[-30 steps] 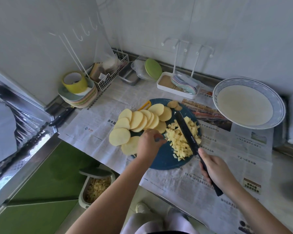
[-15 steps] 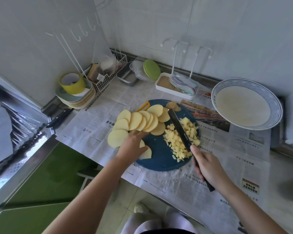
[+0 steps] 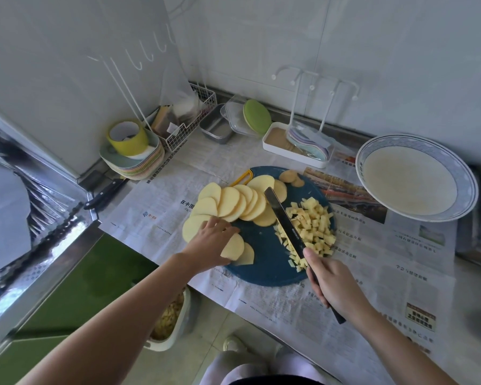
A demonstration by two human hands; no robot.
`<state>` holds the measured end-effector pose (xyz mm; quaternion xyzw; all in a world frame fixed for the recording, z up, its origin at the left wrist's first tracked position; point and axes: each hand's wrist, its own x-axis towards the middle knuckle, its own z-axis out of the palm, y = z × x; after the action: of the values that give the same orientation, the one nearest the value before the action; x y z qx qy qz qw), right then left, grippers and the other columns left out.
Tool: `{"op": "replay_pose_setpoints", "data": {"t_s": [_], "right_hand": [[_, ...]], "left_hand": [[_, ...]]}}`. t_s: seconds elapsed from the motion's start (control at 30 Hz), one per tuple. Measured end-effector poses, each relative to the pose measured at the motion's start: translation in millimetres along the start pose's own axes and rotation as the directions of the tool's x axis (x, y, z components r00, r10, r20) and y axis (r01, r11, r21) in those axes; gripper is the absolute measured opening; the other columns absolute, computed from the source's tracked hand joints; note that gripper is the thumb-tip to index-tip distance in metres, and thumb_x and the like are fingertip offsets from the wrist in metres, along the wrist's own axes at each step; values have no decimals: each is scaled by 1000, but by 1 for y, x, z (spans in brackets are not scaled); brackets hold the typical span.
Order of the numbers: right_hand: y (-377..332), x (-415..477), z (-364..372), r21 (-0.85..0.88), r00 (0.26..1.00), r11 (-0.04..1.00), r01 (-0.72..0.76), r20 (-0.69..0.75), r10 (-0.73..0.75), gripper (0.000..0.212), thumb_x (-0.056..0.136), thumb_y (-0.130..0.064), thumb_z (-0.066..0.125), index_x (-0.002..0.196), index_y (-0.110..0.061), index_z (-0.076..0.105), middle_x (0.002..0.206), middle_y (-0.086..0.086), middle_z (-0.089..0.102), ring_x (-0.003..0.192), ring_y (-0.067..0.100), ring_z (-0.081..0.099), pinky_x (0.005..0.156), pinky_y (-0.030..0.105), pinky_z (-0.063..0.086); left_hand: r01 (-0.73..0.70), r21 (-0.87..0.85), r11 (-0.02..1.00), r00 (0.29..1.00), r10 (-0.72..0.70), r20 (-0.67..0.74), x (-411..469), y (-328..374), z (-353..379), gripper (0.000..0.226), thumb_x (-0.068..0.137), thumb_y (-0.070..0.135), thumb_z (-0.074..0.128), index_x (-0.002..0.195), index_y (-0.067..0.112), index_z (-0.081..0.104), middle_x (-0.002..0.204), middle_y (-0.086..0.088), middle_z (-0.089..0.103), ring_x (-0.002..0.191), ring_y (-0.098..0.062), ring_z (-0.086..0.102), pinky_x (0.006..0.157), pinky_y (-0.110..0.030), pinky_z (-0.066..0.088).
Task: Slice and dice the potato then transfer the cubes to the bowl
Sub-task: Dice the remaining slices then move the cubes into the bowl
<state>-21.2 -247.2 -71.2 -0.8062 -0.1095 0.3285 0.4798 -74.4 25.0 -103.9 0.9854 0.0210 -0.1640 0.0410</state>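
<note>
left hand (image 3: pixel 210 247) pinches potato slices (image 3: pixel 233 247) over the cutting board (image 3: pixel 264 266); right hand (image 3: pixel 332 283) grips the knife (image 3: pixel 285 223) — blade beside the cubes (image 3: pixel 315 227)

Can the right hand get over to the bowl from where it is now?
Probably yes. The bowl sits right of the cutting board, with only flat newspaper between it and the right hand. That hand grips the knife, though, so it isn't free.
</note>
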Motion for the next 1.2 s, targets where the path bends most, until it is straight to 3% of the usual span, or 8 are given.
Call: {"op": "replay_pose_setpoints", "data": {"t_s": [0.17, 0.23, 0.33, 0.43, 0.6, 0.87, 1.03, 1.2], "right_hand": [[-2, 1, 2, -1, 1000, 1000, 11, 6, -11, 57, 90, -56, 39, 63, -7, 50, 47, 6, 43, 40, 16, 38, 41, 23, 35], [-1, 1, 1, 0, 1000, 1000, 4, 8, -4, 58, 90, -56, 40, 65, -6, 51, 48, 6, 43, 40, 15, 39, 41, 24, 35], [-2, 2, 1, 17, 1000, 1000, 1, 22, -2, 57, 90, -55, 41, 65, -5, 51, 47, 5, 42, 38, 15, 37, 40, 24, 33], [-4, 3, 3, 29, 1000, 999, 13, 26, -13, 56, 92, -53, 42, 62, -6, 50, 45, 4, 41, 37, 13, 36, 39, 23, 33], [-5, 4, 5, 16, 999, 1000, 5, 36, -6, 55, 95, -51, 41, 62, -7, 49, 45, 4, 40, 38, 13, 36, 41, 24, 34], [-2, 6, 4, -2, 999, 1000, 5, 41, -5, 54, 95, -51, 41, 61, -9, 47, 44, 2, 40, 37, 12, 36, 41, 23, 33], [-1, 6, 4, -4, 999, 1000, -3, 35, 4, 55, 94, -52, 41, 60, -9, 47, 44, 2, 40, 36, 12, 37, 40, 23, 34], [-3, 9, 5, 15, 999, 1000, -13, 44, 12, 55, 94, -52, 41, 63, -7, 47, 43, 0, 39, 35, 10, 35, 40, 23, 34]], "left_hand": [[-60, -291, 955, 989, 18, -145, -8, 10, 8, 77, 80, 34, 72, 145, 24, 33, 142, -1, 37, 129, -20, 36, 106, -29, 29], [-67, -495, 866, 969, -61, -239, -12, 18, 4, 76, 76, 26, 76, 142, 23, 39, 138, 1, 39, 120, -18, 43, 96, -25, 38], [-41, -612, 790, 916, -214, -338, -13, 13, -10, 73, 74, 22, 80, 138, 21, 45, 134, 1, 40, 110, -11, 42, 94, -27, 41], [139, -558, 818, 909, -329, -257, -15, -21, -14, 75, 75, 23, 79, 140, 25, 41, 139, -1, 36, 117, -17, 42, 99, -32, 41], [186, -426, 885, 973, -228, -47, -15, -55, 5, 76, 75, 28, 80, 139, 32, 41, 147, 2, 34, 133, -23, 32, 108, -41, 33], [273, -395, 877, 943, -326, -72, -8, -53, 16, 78, 75, 23, 79, 141, 26, 38, 144, -3, 33, 129, -29, 35, 100, -44, 42], [312, -569, 761, 857, -484, -178, -5, -57, 5, 75, 74, 21, 81, 139, 24, 45, 134, -11, 43, 112, -32, 51, 82, -38, 45], [419, -638, 646, 808, -586, -62, 23, -60, -17, 65, 81, 30, 75, 137, 22, 45, 130, -13, 44, 99, -26, 48, 72, -35, 40]]}}
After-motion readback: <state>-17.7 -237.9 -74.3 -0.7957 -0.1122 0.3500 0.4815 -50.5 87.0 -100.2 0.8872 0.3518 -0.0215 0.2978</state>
